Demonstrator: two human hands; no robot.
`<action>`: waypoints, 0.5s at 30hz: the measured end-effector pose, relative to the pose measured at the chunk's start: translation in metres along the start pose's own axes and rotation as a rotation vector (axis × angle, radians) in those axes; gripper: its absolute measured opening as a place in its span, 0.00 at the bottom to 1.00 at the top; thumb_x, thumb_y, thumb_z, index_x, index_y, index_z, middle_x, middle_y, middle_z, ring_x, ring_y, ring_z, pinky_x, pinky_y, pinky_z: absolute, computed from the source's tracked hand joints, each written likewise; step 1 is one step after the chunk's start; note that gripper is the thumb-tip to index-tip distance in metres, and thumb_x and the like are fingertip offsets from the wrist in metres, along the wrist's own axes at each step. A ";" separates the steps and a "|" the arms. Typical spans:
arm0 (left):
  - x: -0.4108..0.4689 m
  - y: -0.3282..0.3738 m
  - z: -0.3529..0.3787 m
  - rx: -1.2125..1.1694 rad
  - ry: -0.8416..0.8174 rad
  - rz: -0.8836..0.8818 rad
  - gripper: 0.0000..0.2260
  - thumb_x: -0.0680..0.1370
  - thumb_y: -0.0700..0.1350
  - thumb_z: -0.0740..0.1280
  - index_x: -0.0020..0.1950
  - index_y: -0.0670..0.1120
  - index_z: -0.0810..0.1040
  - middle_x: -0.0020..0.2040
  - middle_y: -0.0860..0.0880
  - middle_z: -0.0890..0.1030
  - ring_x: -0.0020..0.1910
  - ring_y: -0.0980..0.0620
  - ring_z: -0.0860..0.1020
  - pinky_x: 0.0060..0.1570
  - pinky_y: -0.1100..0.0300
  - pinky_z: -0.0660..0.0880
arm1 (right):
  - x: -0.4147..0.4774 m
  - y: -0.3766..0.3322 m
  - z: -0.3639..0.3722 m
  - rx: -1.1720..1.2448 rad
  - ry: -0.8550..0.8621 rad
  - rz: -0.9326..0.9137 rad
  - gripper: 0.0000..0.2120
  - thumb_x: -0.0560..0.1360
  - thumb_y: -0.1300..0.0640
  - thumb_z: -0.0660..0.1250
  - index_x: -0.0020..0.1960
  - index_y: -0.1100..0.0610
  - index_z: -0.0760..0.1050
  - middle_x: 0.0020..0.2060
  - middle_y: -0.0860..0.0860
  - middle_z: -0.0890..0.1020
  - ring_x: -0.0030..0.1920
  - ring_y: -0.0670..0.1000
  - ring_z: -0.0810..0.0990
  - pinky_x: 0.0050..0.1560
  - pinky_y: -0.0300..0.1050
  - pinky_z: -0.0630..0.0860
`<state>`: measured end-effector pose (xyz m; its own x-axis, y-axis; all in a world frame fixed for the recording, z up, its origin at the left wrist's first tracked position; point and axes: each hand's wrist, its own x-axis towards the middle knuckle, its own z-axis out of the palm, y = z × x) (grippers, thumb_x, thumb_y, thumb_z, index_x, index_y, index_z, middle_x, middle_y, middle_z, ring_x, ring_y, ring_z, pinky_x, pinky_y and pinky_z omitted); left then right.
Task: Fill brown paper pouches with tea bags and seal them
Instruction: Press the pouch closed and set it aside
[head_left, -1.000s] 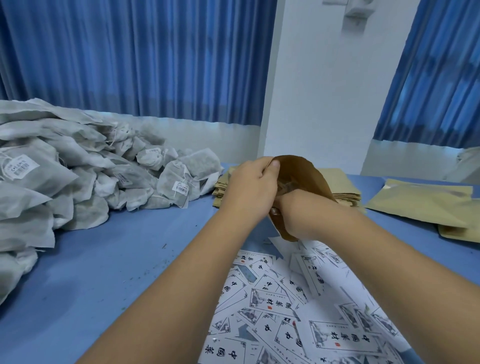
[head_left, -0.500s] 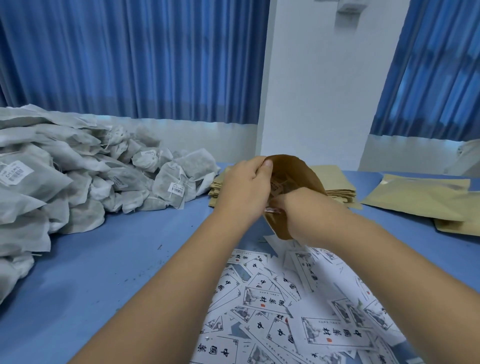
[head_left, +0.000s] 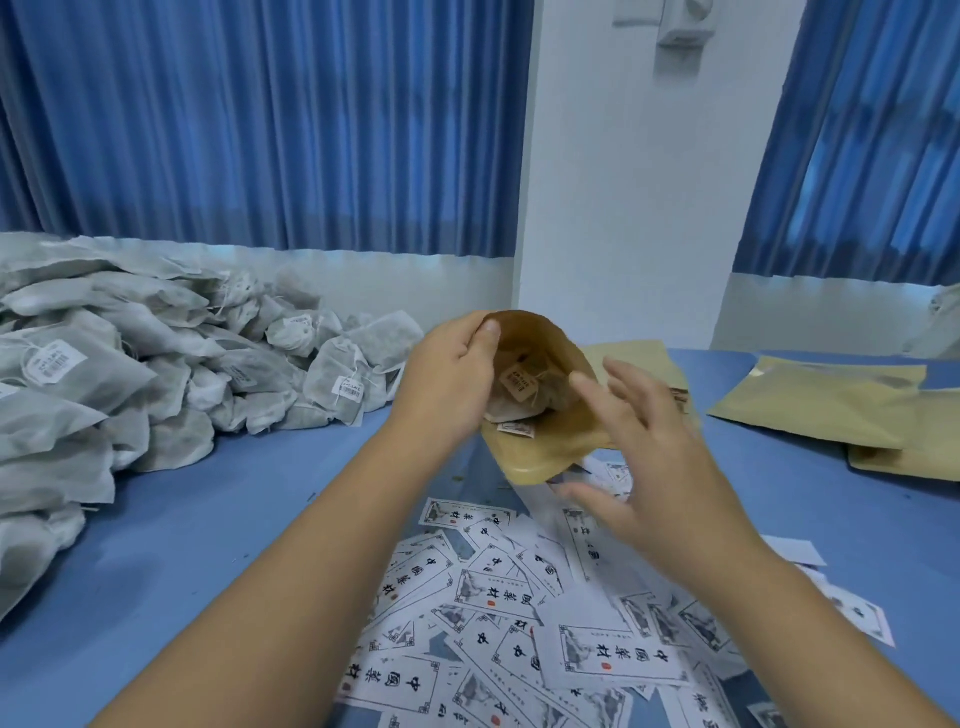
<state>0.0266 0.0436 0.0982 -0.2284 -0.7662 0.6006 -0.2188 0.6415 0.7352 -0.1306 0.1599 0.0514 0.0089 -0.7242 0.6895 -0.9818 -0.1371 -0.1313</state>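
Pouch (head_left: 546, 453) in left hand (head_left: 448, 379); right hand (head_left: 661, 462) now outside it, splayed.

Brown pouch (head_left: 550, 441) gapes open (tea bags (head_left: 524, 387) inside), held aloft.

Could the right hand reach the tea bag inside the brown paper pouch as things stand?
Probably yes: the left hand holds the brown paper pouch open, and nothing lies between the right hand and the tagged tea bag inside.
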 end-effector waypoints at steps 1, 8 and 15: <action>-0.003 0.002 -0.007 -0.005 0.027 -0.008 0.14 0.82 0.46 0.57 0.46 0.42 0.79 0.39 0.48 0.79 0.38 0.54 0.74 0.41 0.56 0.69 | -0.001 -0.002 0.001 -0.018 0.005 -0.053 0.36 0.66 0.49 0.77 0.71 0.47 0.67 0.71 0.54 0.65 0.61 0.59 0.74 0.57 0.59 0.74; -0.055 0.006 -0.068 0.090 0.025 0.108 0.13 0.81 0.44 0.59 0.51 0.63 0.78 0.51 0.63 0.80 0.53 0.64 0.76 0.54 0.68 0.69 | -0.008 -0.027 -0.005 -0.030 0.224 -0.336 0.08 0.65 0.64 0.78 0.42 0.58 0.83 0.52 0.56 0.82 0.48 0.59 0.80 0.45 0.54 0.76; -0.117 -0.002 -0.130 0.790 -0.195 0.440 0.28 0.71 0.34 0.55 0.71 0.46 0.72 0.62 0.47 0.79 0.59 0.44 0.77 0.53 0.46 0.74 | -0.034 -0.058 -0.002 -0.015 0.195 -0.616 0.03 0.66 0.67 0.73 0.36 0.60 0.80 0.47 0.56 0.83 0.44 0.58 0.81 0.39 0.50 0.74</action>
<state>0.1768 0.1273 0.0671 -0.5845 -0.4743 0.6583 -0.6419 0.7666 -0.0176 -0.0744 0.1936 0.0373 0.5389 -0.3796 0.7520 -0.8101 -0.4782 0.3392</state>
